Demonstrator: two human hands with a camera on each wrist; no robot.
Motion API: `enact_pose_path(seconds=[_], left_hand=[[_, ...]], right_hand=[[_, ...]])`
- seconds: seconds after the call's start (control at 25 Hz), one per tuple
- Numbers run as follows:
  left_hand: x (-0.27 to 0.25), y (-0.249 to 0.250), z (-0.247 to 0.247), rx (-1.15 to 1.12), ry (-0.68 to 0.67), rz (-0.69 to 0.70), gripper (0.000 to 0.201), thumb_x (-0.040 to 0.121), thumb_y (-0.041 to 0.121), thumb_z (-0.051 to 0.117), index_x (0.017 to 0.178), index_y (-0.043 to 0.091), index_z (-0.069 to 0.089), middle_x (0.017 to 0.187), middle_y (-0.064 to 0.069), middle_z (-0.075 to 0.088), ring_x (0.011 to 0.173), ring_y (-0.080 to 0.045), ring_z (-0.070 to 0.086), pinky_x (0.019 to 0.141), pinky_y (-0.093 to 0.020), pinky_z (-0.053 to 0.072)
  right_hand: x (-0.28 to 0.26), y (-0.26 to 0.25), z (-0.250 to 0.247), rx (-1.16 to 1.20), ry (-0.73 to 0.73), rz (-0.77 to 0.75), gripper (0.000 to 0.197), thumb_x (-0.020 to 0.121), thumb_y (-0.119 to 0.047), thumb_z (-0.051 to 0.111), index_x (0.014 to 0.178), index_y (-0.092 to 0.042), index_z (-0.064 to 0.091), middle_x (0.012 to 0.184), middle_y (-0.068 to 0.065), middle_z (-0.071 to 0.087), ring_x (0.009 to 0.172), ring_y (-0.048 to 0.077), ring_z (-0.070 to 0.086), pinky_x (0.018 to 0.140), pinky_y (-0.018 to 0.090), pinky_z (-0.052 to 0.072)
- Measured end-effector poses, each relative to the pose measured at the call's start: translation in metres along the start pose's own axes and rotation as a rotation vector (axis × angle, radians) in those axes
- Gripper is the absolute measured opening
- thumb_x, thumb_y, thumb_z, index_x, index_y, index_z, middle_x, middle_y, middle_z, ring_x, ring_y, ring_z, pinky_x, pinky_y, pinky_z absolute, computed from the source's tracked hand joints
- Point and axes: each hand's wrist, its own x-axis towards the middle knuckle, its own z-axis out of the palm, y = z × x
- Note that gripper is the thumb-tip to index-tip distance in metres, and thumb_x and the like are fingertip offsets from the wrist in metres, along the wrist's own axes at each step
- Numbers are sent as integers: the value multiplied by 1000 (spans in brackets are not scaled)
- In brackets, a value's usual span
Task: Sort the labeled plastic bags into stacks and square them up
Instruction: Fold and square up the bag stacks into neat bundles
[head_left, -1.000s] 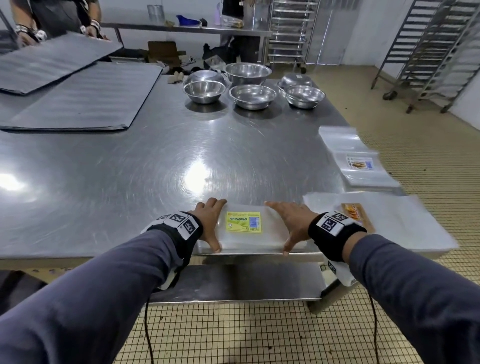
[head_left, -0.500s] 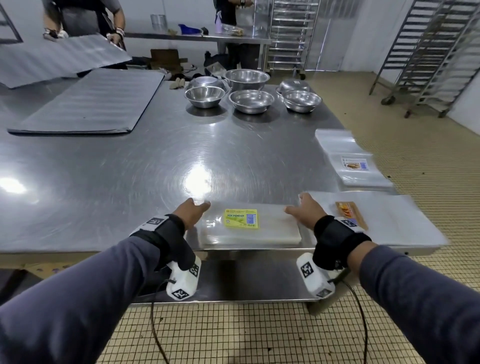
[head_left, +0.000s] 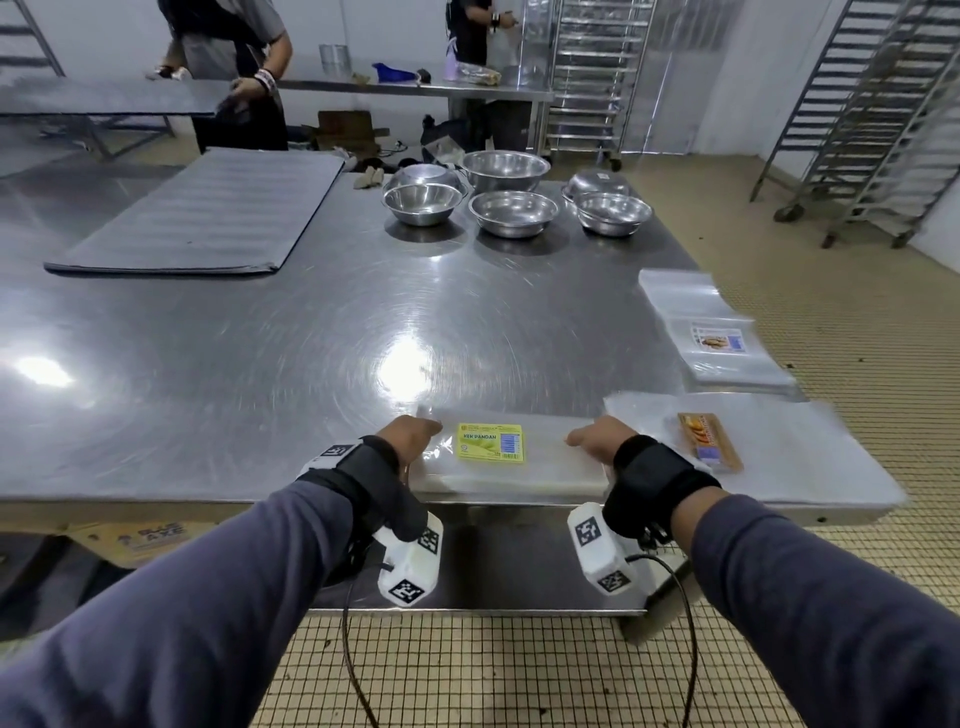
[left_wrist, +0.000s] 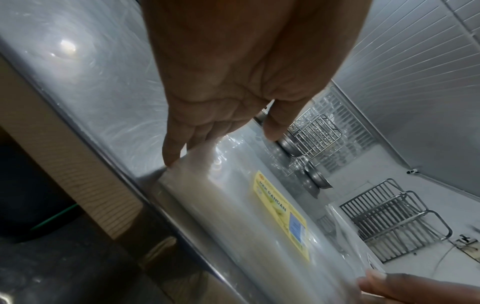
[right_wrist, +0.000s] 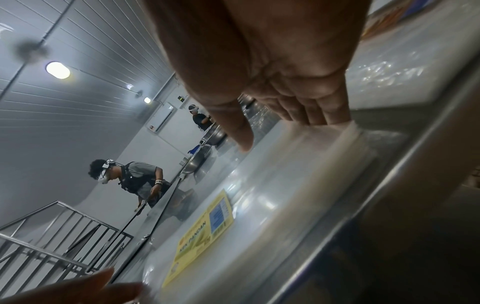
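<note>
A squared stack of clear plastic bags (head_left: 545, 470) with a yellow "KEK PANDAN" label (head_left: 490, 442) lies at the near edge of the steel table (head_left: 260, 364). My left hand (head_left: 415, 434) stands edge-on against the stack's left end, fingers straight. My right hand (head_left: 592, 439) stands the same way against the right end. The left wrist view shows the left hand's fingertips (left_wrist: 171, 156) touching the stack (left_wrist: 233, 222). The right wrist view shows the right hand's fingers (right_wrist: 319, 115) against the stack (right_wrist: 272, 185). A bigger stack with an orange label (head_left: 709, 441) lies just to the right.
A third stack of labeled bags (head_left: 719, 343) lies further back at the table's right edge. Several steel bowls (head_left: 511, 210) stand at the back, and a grey mat (head_left: 208, 213) lies at the back left. Two people work behind the table. Wheeled racks (head_left: 872, 114) stand on the right.
A second ago both hands lay on the stack with fingers over its near edge. They have since turned edge-on and now bracket the stack's left and right ends.
</note>
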Motion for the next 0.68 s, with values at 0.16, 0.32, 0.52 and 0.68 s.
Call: enact_pose_path(seconds=[0.16,0.32,0.52,0.68], left_hand=[[0,0,0,1,-7,-12,49,99,22,44,139,-5,35,145,-20,37,132,-33,37,109,-39,32],[-7,3,-7,108,68,50,58,97,26,48,144,-1,26,148,-16,33,134,-32,36,105,-36,32],[-16,-6,-21,381,218,256,56,94,28,52,141,4,33,142,-14,44,127,-28,45,103,-32,35],[-22,-29,-35,535,283,260,55,92,31,53,141,10,36,141,-11,44,125,-27,47,104,-39,39]], right_hand=[[1,1,-3,31,2,11,46,91,-14,58,128,10,46,134,21,51,121,33,51,82,27,38],[-6,1,-3,-15,133,-29,69,90,-18,59,143,5,21,142,20,39,128,34,43,95,30,39],[-22,-16,14,-253,180,-320,61,90,-23,56,141,-3,29,145,15,35,132,31,35,104,34,33],[-37,-44,44,-412,157,-518,62,89,-32,57,141,-9,31,144,10,37,131,29,36,107,36,31]])
